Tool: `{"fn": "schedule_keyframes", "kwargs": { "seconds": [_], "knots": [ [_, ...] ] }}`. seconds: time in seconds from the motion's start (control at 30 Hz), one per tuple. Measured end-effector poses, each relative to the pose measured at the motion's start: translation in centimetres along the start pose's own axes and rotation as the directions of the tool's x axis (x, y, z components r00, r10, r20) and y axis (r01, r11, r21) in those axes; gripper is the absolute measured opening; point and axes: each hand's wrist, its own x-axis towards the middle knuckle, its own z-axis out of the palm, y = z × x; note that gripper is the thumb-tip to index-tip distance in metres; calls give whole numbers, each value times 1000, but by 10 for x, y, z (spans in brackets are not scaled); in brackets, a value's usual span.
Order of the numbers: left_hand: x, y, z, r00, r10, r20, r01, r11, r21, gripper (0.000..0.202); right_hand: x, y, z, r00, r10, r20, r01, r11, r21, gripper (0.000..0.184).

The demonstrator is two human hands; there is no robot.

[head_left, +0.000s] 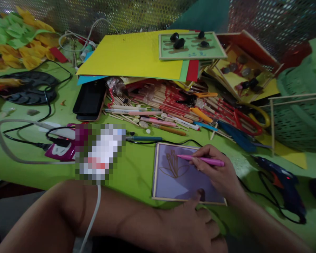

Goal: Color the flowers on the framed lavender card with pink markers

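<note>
My right hand (213, 167) grips a pink marker (210, 160) between thumb and fingers. Its tip is at the upper part of a brown-outlined flower drawing (176, 168). The drawing is on a purple card panel (168, 188) edged with thin wooden sticks, lying flat on the green table. My left hand (195, 225) is at the panel's near edge, its thumb on the surface and its other fingers curled below the edge. What those fingers touch underneath is hidden. Just beyond the panel's far left corner lies a blue-green pen (147, 138).
A glue gun (281, 182) with a lit red light lies on the right. Behind are wooden sticks and pens (150, 117), scissors (249, 123), yellow card (131, 52) and a green basket (297, 105). Left are a phone (102, 151), power strip (60, 151) and cables.
</note>
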Motion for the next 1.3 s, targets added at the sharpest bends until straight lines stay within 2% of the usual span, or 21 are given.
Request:
{"fn": "schedule_keyframes", "kwargs": {
  "seconds": [0.4, 0.6, 0.77, 0.93, 1.3],
  "knots": [
    [0, 0, 0, 1000, -5, 1, 5, 1000, -27, 21, -1, 0, 0, 999, -22, 42, 22, 1000, -15, 13],
    [-1, 1, 2, 1000, -13, 0, 13, 999, -41, 21, 0, -3, 0, 999, -44, -1, 44, 999, -30, 13],
    [0, 2, 1, 1000, -21, 1, 21, 1000, -16, 21, 0, -1, 0, 999, -28, 37, 28, 1000, -12, 15],
    [0, 1, 1, 1000, -13, -1, 13, 1000, -23, 20, 0, 0, 1, 999, -33, 5, 33, 999, -23, 14],
    [1, 1, 1, 1000, -14, -1, 14, 1000, -12, 19, 0, -1, -1, 999, -39, 38, 40, 998, -49, 14]
  ]
}}
